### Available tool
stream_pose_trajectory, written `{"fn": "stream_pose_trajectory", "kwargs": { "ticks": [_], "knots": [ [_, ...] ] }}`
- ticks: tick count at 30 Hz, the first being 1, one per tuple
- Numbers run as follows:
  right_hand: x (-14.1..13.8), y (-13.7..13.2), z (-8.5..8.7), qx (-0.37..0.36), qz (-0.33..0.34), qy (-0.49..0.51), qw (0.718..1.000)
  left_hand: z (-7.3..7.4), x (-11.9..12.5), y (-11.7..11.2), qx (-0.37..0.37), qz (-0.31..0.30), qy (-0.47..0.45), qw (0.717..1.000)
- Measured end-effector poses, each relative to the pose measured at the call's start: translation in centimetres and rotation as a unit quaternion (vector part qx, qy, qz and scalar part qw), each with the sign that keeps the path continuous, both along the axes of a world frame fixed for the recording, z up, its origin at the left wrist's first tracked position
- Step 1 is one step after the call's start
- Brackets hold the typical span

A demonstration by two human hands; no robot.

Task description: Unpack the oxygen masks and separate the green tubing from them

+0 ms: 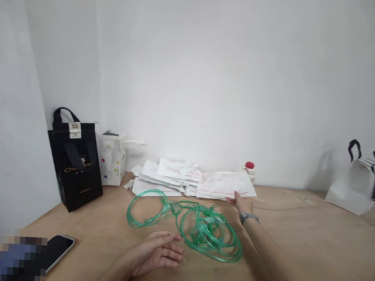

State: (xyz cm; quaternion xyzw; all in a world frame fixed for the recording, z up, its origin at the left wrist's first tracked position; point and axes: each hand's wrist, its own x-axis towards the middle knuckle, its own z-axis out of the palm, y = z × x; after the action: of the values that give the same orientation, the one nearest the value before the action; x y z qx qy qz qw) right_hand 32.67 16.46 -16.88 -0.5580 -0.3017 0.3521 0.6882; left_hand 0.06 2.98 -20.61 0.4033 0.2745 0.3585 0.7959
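Note:
Coils of green tubing (pixel 202 227) lie tangled on the brown table (pixel 295 247), with one loop (pixel 146 209) spread to the left. My left hand (pixel 158 253) rests on the table just left of the tangle, fingers loosely stretched out, holding nothing. My right hand (pixel 242 201), with a watch on its wrist, reaches past the tubing and grips the near edge of a white printed packet (pixel 224 184). That packet lies on top of a pile of similar white packets (pixel 166 177) against the wall.
A black paper bag (pixel 76 160) and a small white dotted bag (pixel 113 157) stand at the back left. A phone (pixel 57 249) lies near the left front. A white bag with black handles (pixel 356 183) leans at the far right. A small red-topped object (pixel 249 168) stands behind the packets.

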Motion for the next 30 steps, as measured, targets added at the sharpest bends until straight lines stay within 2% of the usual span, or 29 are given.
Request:
{"fn": "stream_pose_trajectory", "kwargs": {
  "ticks": [3,8,13,17,22,26,30],
  "knots": [
    [-0.8,1.2,-0.3,-0.04,0.026,0.011,0.999,-0.1,0.0,0.1,-0.006,-0.007,-0.004,1.0],
    [-2.1,2.1,-0.4,-0.063,0.057,-0.008,0.996,0.0,-0.2,0.1,-0.014,-0.014,-0.014,1.0],
    [-2.8,2.4,0.4,-0.073,0.07,-0.056,0.993,0.3,-0.2,0.2,-0.018,-0.015,-0.019,1.0],
    [-2.1,1.7,1.8,-0.081,0.034,-0.119,0.989,0.3,-0.2,0.2,-0.016,-0.015,-0.019,1.0],
    [0.7,-0.5,3.0,-0.094,-0.063,-0.215,0.97,-0.1,-0.1,0.2,-0.014,-0.012,-0.013,1.0],
    [2.5,-2.1,2.5,-0.104,-0.101,-0.245,0.959,-0.1,-0.1,0.3,-0.015,-0.007,-0.01,1.0],
    [2.7,-2.4,1.1,-0.109,-0.078,-0.227,0.965,-0.1,-0.1,0.2,-0.014,-0.012,-0.011,1.0]
  ]
}}
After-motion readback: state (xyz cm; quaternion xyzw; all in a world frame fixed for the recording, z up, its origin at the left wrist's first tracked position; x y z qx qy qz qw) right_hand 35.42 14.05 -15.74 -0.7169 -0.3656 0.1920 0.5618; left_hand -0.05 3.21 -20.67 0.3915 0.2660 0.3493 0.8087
